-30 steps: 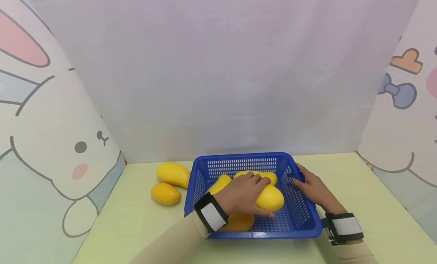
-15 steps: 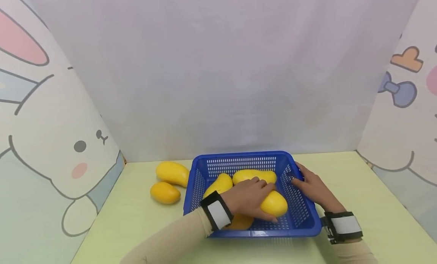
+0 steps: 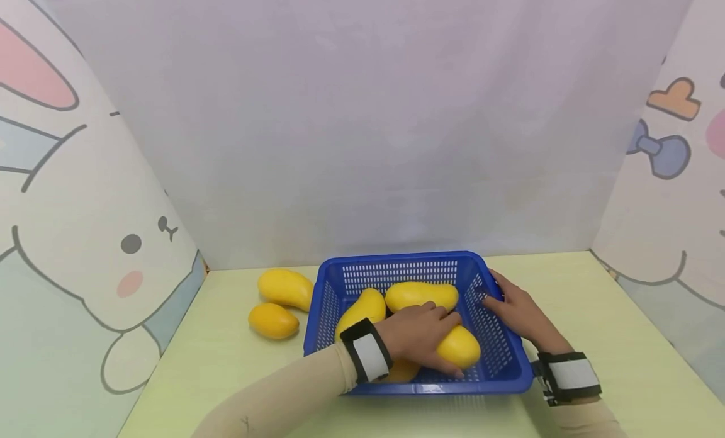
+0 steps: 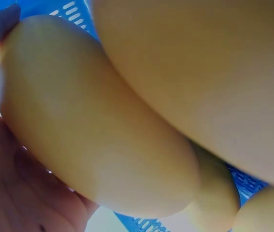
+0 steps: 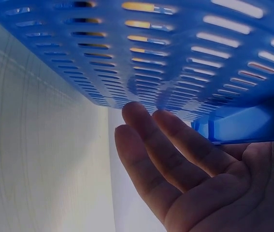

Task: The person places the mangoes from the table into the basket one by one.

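Note:
In the head view, my left hand point(image 3: 419, 337) grips a yellow mango point(image 3: 460, 348) low in the blue plastic basket point(image 3: 442, 388). Its fingers wrap over the top, with the thumb along the near side. The left wrist view has this mango point(image 4: 93, 121) against the palm, beside a larger-looking one point(image 4: 204, 82). My right hand point(image 3: 521, 312) holds the basket's right rim, thumb inside. Seen from the right wrist, its fingers point(image 5: 146, 145) lie outside, near the slotted wall point(image 5: 112, 48). Two yellow mangoes, one at the back point(image 3: 420, 296) and one at left point(image 3: 362, 313), lie in the basket.
An orange-yellow mango point(image 3: 403, 371) in the basket is partly hidden under my left hand. Left of the basket, a yellow mango point(image 3: 286, 288) and a smaller orange-yellow one point(image 3: 274, 321) lie on the pale table point(image 3: 221, 375). A plain light wall point(image 3: 362, 142) rises behind.
My left hand and the mango in it have shifted a little right and nearer to me, uncovering more of the other mangoes. My right hand stays on the rim.

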Action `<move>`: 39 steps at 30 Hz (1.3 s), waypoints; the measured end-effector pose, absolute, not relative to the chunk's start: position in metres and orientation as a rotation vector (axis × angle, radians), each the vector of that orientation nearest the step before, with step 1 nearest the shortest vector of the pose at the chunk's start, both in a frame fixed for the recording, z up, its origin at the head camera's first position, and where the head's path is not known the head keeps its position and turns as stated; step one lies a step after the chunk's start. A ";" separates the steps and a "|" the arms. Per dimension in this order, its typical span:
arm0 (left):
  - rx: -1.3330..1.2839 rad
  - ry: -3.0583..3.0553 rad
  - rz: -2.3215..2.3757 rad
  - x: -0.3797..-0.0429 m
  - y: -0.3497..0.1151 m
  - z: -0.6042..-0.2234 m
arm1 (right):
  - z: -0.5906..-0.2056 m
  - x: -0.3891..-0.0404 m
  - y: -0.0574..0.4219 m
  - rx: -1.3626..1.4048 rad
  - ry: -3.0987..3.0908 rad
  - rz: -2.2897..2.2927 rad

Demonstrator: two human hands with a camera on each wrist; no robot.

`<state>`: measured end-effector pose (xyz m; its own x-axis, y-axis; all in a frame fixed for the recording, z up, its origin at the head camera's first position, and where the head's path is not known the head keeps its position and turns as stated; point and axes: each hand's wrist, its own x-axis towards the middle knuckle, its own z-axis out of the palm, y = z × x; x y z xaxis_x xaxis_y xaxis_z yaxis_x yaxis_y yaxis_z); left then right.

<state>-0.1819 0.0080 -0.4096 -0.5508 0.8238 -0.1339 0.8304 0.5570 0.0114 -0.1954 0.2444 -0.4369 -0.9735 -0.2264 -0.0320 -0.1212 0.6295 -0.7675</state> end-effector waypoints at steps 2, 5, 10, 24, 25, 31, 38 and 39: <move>1.420 2.661 -0.083 -0.182 0.009 -0.410 | -0.437 -0.195 0.244 -0.290 2.717 -1.271; 1.415 2.645 -0.070 -0.183 0.010 -0.411 | -0.438 -0.196 0.244 -0.294 2.719 -1.274; 1.403 2.603 -0.061 -0.184 0.013 -0.411 | -0.438 -0.196 0.244 -0.303 2.720 -1.280; 1.419 2.556 -0.118 -0.183 0.016 -0.409 | -0.437 -0.196 0.244 -0.297 2.716 -1.273; 1.416 2.554 -0.120 -0.183 0.017 -0.410 | -0.437 -0.196 0.244 -0.299 2.717 -1.273; 1.388 2.537 -0.143 -0.183 0.019 -0.411 | -0.438 -0.196 0.245 -0.306 2.724 -1.275; 1.354 2.506 -0.155 -0.181 0.021 -0.411 | -0.439 -0.196 0.246 -0.312 2.730 -1.271; 1.351 2.506 -0.156 -0.181 0.021 -0.412 | -0.439 -0.196 0.245 -0.313 2.727 -1.273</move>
